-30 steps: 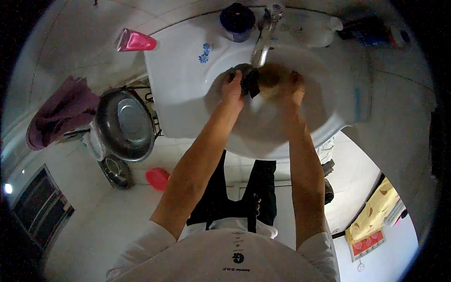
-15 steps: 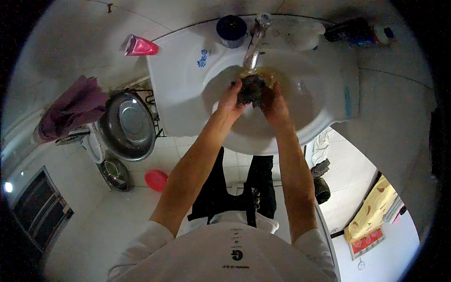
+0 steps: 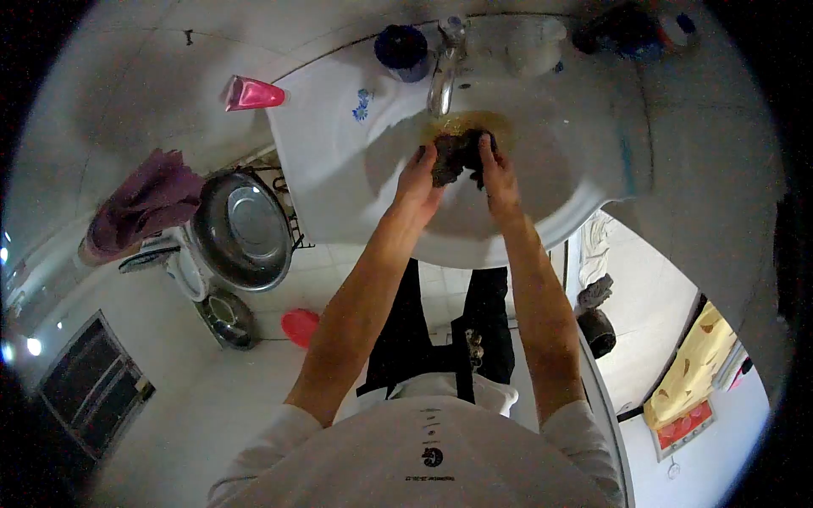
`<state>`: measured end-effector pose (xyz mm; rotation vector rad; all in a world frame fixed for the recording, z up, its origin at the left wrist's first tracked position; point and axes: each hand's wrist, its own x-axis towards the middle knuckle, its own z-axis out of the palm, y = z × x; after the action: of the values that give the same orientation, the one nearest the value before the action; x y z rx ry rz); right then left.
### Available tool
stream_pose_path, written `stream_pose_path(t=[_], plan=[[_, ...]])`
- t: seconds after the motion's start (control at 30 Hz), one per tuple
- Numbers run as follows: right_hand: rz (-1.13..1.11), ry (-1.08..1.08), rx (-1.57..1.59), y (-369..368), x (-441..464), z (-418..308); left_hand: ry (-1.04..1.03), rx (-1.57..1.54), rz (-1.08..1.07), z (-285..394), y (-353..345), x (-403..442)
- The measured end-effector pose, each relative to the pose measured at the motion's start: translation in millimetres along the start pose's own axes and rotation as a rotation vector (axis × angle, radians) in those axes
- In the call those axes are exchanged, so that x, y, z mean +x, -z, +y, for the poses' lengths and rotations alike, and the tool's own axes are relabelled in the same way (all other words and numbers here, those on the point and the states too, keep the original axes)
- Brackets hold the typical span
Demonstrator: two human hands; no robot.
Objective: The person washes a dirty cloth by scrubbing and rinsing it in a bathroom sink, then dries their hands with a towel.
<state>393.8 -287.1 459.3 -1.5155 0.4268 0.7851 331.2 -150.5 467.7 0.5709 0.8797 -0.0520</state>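
A dark, crumpled wet cloth point(image 3: 455, 159) is stretched between my two hands over the white sink basin point(image 3: 550, 182). My left hand point(image 3: 418, 182) grips its left side, thumb on top. On the other side my right hand point(image 3: 500, 179) pinches the cloth's right part, with the thumb pointing up. The metal faucet point(image 3: 443, 80) stands just beyond the cloth. Brownish yellow liquid point(image 3: 461, 124) shows in the basin around the cloth's far edge.
A dark blue container point(image 3: 401, 52) stands left of the faucet, and a pink tube point(image 3: 254, 93) lies at the counter's left corner. Dark bottles point(image 3: 631, 32) are at the back right. Metal basins point(image 3: 246, 227) and a purple cloth point(image 3: 144, 203) hang at the left.
Since a second ago, my right hand has come left to the cloth, and both hands now hold it. The bunched cloth has been spread somewhat wider. The view has shifted slightly.
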Motion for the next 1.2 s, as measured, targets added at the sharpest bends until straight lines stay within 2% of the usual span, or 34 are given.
stream_pose_path(t=[0.07, 0.13, 0.2, 0.27, 0.37, 0.47, 0.5, 0.6, 0.63, 0.73, 0.77, 0.8, 0.87, 0.9, 1.0, 1.03, 1.13, 1.17, 1.2], plan=[[-0.002, 0.255, -0.098, 0.8, -11.9, -13.6, -0.018, 0.029, 0.016, -0.7, 4.3, 2.1], [0.024, 0.039, -0.031, 8.4, -3.6, -9.0, 0.005, -0.033, 0.071, 2.5, 2.6, 1.6], [0.008, 0.033, -0.017, 7.8, -3.7, -6.2, 0.04, -0.106, 0.045, 4.7, 4.4, 2.3], [-0.051, 0.241, -0.062, -10.1, -27.9, -27.4, 0.087, -0.2, -0.065, 2.2, 9.7, 8.2], [-0.018, 0.622, -0.511, -29.2, -44.6, -39.4, 0.106, -0.227, -0.167, 3.9, 4.3, 7.0], [0.004, 1.028, -0.84, -46.2, -48.3, -28.1, 0.106, -0.384, -0.349, -3.0, 4.8, 11.4], [0.014, 1.085, -0.857, -49.6, -47.5, -32.0, 0.093, -0.329, -0.305, -3.6, -0.7, 9.6], [0.144, 0.57, -0.796, -21.5, 9.4, -20.6, 0.089, -0.19, -0.15, -2.7, -19.0, -17.5], [0.234, 0.499, -0.75, -18.1, 15.0, -27.3, 0.095, -0.164, -0.104, -0.4, -24.4, -19.0], [0.113, 0.689, -0.738, -33.0, -15.0, -19.0, 0.085, -0.24, -0.187, -18.0, -2.0, 3.5], [0.148, 0.967, -0.663, -42.6, -16.3, -5.9, 0.073, -0.245, -0.206, -19.6, 3.0, 8.7], [0.148, 0.948, -0.676, -43.9, -14.3, -4.0, 0.063, -0.246, -0.225, -16.8, 3.0, 9.4], [0.15, 0.902, -0.691, -46.7, -14.0, 2.0, 0.109, -0.19, -0.056, -21.6, -2.0, 5.5], [0.087, 0.711, -0.748, -30.8, 5.8, 7.7, 0.141, -0.159, 0.029, -23.8, -3.7, -2.2], [0.145, 0.59, -0.789, -33.4, 6.4, -3.0, 0.089, -0.273, -0.079, -26.8, -11.3, -1.2], [0.175, 0.907, -0.754, -43.7, -5.1, 2.0, 0.095, -0.288, -0.125, -28.1, -11.1, -3.1], [0.156, 0.792, -0.732, -43.3, -2.3, 4.0, 0.088, -0.327, -0.254, -19.5, -1.4, -8.4], [0.162, 0.745, -0.714, -45.7, -4.0, 5.7, 0.117, -0.233, 0.002, -23.2, -5.5, -12.1], [0.165, 0.686, -0.711, -44.4, -2.5, 6.7, 0.118, -0.228, -0.015, -27.8, -3.3, -14.9]])
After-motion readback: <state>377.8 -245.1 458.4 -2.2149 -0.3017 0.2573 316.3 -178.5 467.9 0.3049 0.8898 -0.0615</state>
